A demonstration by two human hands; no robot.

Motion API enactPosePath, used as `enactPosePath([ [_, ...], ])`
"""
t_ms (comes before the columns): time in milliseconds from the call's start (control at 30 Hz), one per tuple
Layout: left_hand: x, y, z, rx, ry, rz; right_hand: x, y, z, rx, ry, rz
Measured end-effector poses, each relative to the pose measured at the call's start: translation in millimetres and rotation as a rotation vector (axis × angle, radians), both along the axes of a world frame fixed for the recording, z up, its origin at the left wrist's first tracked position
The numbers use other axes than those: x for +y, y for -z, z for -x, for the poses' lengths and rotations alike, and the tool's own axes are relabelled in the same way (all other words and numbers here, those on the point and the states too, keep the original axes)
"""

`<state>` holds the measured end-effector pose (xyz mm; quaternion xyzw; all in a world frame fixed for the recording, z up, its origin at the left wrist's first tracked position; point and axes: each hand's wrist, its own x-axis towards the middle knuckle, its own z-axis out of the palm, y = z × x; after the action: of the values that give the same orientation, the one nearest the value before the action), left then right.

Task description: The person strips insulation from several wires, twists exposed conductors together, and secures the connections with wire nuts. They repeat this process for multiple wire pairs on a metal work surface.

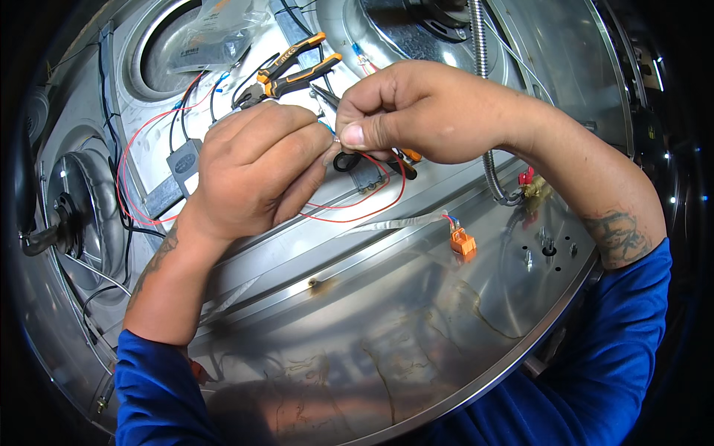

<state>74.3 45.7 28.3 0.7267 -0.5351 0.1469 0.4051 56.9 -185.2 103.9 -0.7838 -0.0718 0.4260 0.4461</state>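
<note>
My left hand (260, 163) is closed in a pinch, its fingertips almost meeting those of my right hand (416, 111). Between them is the end of a thin wire (335, 139), with a bit of blue beside it; the fingers hide most of it. A thin red wire (364, 218) loops below both hands. Beyond my left hand, pliers with orange and black handles (301, 65) lie on the metal surface. A second tool shows a dark pointed jaw (324, 94) and black-orange handles under my right hand; whether that hand also holds it, I cannot tell.
An orange connector (462, 241) on a sleeved cable lies on the steel panel. A grey box (184, 165) with wires sits left of my left hand. A clear plastic bag (216, 44) lies at the back. A flexible metal hose (478, 37) runs down behind my right wrist.
</note>
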Motion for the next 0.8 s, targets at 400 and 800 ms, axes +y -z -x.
enactPosePath([
  [400,2.3,13.6,18.2,1.660,0.063,0.105,-6.3,-2.8,-0.9,-0.410,-0.111,0.240],
  [800,5.3,9.2,4.2,-0.187,-0.039,-0.082,-1.6,6.6,-0.2,-0.055,0.042,0.000],
])
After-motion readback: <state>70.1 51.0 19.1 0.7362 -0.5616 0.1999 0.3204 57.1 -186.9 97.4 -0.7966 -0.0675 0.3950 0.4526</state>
